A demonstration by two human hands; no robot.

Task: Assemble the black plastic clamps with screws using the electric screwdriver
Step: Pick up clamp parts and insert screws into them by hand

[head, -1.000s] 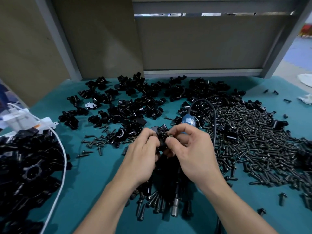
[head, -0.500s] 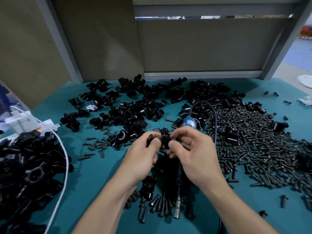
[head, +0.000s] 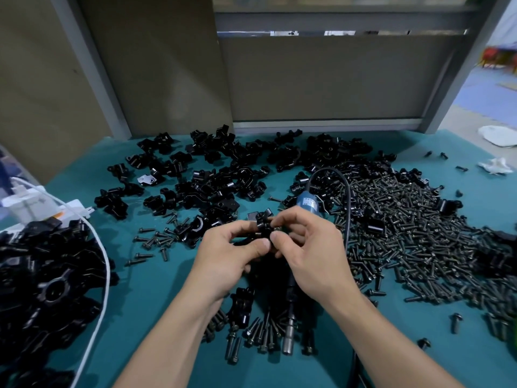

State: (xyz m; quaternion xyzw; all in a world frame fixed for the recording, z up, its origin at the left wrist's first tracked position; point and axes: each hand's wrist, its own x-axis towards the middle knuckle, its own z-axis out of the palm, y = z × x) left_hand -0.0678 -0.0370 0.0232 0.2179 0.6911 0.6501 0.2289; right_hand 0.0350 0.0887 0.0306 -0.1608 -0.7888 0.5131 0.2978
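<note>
- The clamp (head: 263, 224) was held clear of the teal mat (head: 156, 289), at the fingertips of both hands and straight ahead of the wrists.
- The left hand (head: 229, 256) pinched the clamp from its left side between thumb and forefinger. The other fingers were curled beneath it.
- The right hand (head: 313, 253) met the clamp from the right. Its thumb and forefinger were closed on what appeared to be a screw (head: 277, 228) at the clamp's right face. Whether the screw was seated in its hole could not be told.
- The electric screwdriver (head: 307, 204) lay on the mat directly under the right hand. Its long axis ran away from the person, with the blue motor end beyond the right knuckles and the metal bit end on the near side of the right wrist.
- The right hand was the nearer to the driver. The coming move likely required that hand to let go of the screw and drop onto the driver's barrel, while the left hand steadied the clamp.
- The screw heap (head: 419, 233) lay to the right of the right hand, and loose clamp parts (head: 223, 177) lay beyond both hands.
</note>
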